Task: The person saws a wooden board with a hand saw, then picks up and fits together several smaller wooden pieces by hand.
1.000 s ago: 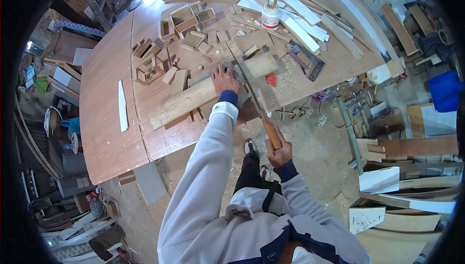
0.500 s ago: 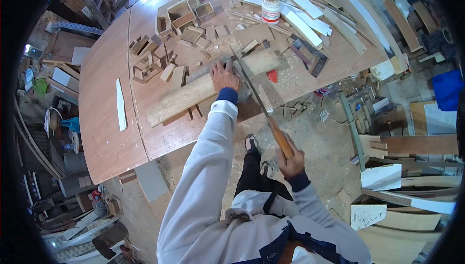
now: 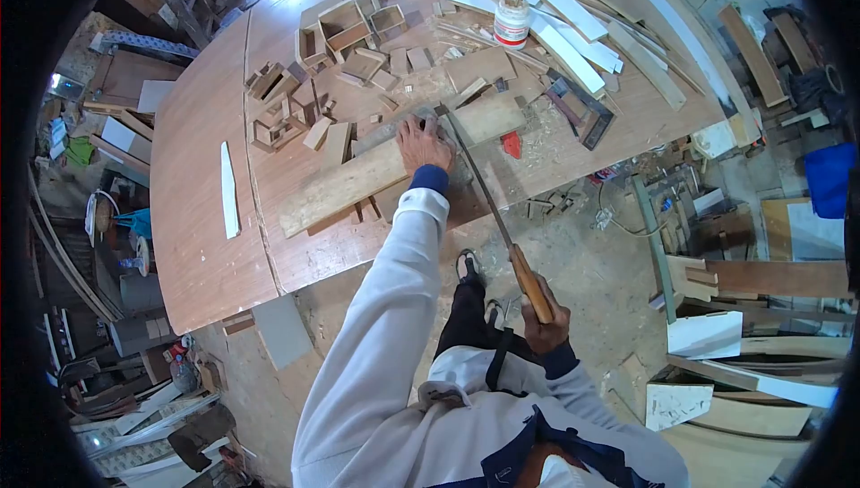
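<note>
A handsaw (image 3: 531, 285) with a wooden handle is gripped in my right hand (image 3: 548, 328), low over the floor beside my body. Its narrow blade slants up and away to a long pale wooden board (image 3: 345, 190) and crosses it near the right end. My left hand (image 3: 424, 144) presses on the board just left of the blade, fingers bent over its far side. What lies under those fingertips is partly hidden. Beneath the board, other wood pieces (image 3: 391, 199) show, and sawdust surrounds it.
Small wooden boxes (image 3: 346, 25) and offcuts lie beyond the board. A white jar (image 3: 511, 22) with sticks stands near long white strips (image 3: 566, 56). A dark-framed square (image 3: 582, 110) and a red piece (image 3: 511, 145) lie to the right. The table edge (image 3: 358, 264) is close to my body.
My right hand has drawn the saw back toward my body, with the blade still across the board. My left hand stays on the board. The whole view has shifted slightly.
</note>
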### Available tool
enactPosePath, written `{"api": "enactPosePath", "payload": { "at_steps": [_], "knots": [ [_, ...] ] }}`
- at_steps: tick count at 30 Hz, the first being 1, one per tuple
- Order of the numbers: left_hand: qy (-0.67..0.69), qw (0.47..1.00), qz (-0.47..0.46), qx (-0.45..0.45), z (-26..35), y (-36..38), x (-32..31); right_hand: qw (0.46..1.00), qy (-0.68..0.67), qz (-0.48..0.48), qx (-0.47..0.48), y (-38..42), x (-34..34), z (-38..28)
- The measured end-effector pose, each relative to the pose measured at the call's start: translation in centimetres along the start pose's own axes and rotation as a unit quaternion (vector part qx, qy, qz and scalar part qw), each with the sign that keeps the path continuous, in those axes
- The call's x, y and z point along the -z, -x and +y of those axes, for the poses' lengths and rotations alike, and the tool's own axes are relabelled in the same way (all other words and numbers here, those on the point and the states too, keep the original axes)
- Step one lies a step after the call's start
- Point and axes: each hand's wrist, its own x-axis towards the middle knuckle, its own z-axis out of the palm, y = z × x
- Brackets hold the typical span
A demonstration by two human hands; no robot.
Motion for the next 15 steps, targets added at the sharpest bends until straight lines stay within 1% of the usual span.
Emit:
{"api": "enactPosePath", "payload": {
  "at_steps": [2,4,5,6,7,8,9,11,12,14,15],
  "knots": [
    [0.005,1.0,0.006,-0.014,-0.1,-0.6,-0.1,0.998,0.038,0.025,0.054,-0.2,-0.1,0.7],
    [-0.014,0.998,0.046,-0.048,-0.7,-0.1,-0.8,0.997,0.036,0.028,0.06,-2.2,-0.9,1.1],
    [-0.016,0.998,0.047,-0.046,-0.7,0.1,-0.9,0.996,0.031,0.032,0.078,-4.0,-1.5,1.2],
    [-0.007,0.999,0.025,-0.046,-0.8,0.3,-0.6,0.996,0.026,0.029,0.08,-5.5,-2.2,0.8],
    [0.003,0.999,0.007,-0.049,-1.0,0.0,-0.5,0.999,0.016,0.015,0.038,-7.1,-3.0,0.2],
    [0.004,1.0,-0.017,-0.017,-1.0,-0.3,-0.6,1.0,0.011,0.002,-0.006,-8.1,-3.5,-0.1],
    [0.006,1.0,-0.016,-0.016,-0.6,-0.9,-0.6,1.0,0.013,0.002,-0.005,-8.8,-3.6,0.0],
    [-0.022,0.999,0.021,-0.024,-0.3,0.0,-0.2,0.997,-0.052,0.0,-0.053,-7.6,-3.8,0.4],
    [-0.022,1.0,-0.002,-0.009,0.4,-0.1,0.7,0.997,-0.056,0.003,-0.048,-7.9,-4.3,1.2],
    [-0.017,1.0,-0.004,-0.007,-0.2,0.4,0.2,0.999,0.025,-0.001,0.028,-5.9,-4.3,3.0],
    [-0.006,1.0,0.004,-0.008,-0.2,-0.3,-0.3,0.999,0.026,0.005,0.031,-5.1,-4.2,3.4]
  ]
}}
